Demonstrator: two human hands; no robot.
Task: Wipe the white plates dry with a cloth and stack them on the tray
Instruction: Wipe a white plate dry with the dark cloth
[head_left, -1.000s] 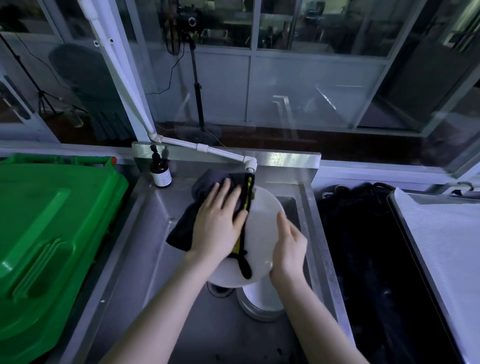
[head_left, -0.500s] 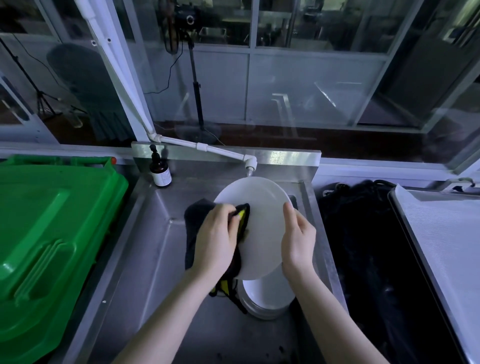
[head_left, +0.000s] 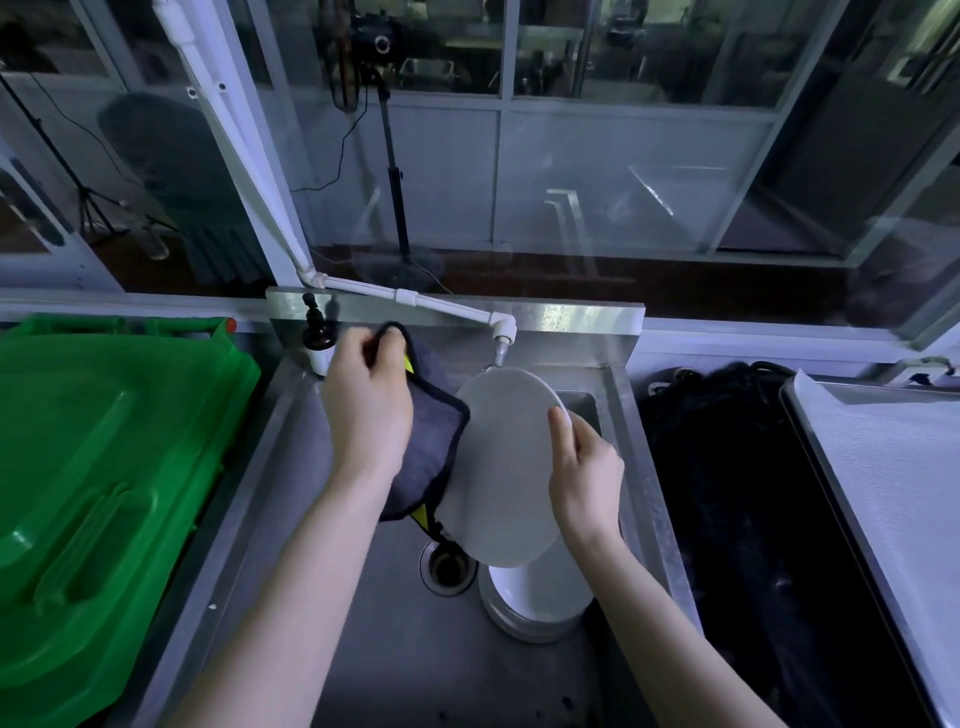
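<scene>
A white plate (head_left: 501, 467) is held tilted on edge above the steel sink (head_left: 363, 649). My right hand (head_left: 584, 475) grips its right rim, thumb on the face. My left hand (head_left: 366, 405) grips a dark grey cloth (head_left: 434, 441) with black and yellow edging, off the plate's left rim; the cloth's lower part hangs against the plate's left edge. A stack of white plates (head_left: 537, 603) lies in the sink under the held plate. The tray (head_left: 893, 499), lined in white, sits at the far right.
A white pipe tap (head_left: 501, 332) hangs just above the plate's top edge. A brown pump bottle (head_left: 318, 343) stands behind my left hand. A green bin lid (head_left: 98, 467) fills the left. The drain (head_left: 448, 566) lies below the cloth. A dark gap (head_left: 727, 519) separates sink and tray.
My left hand drew the cloth off the plate's face, up and to the left toward the bottle. The right hand kept its hold on the rim and the plate turned more edge-on.
</scene>
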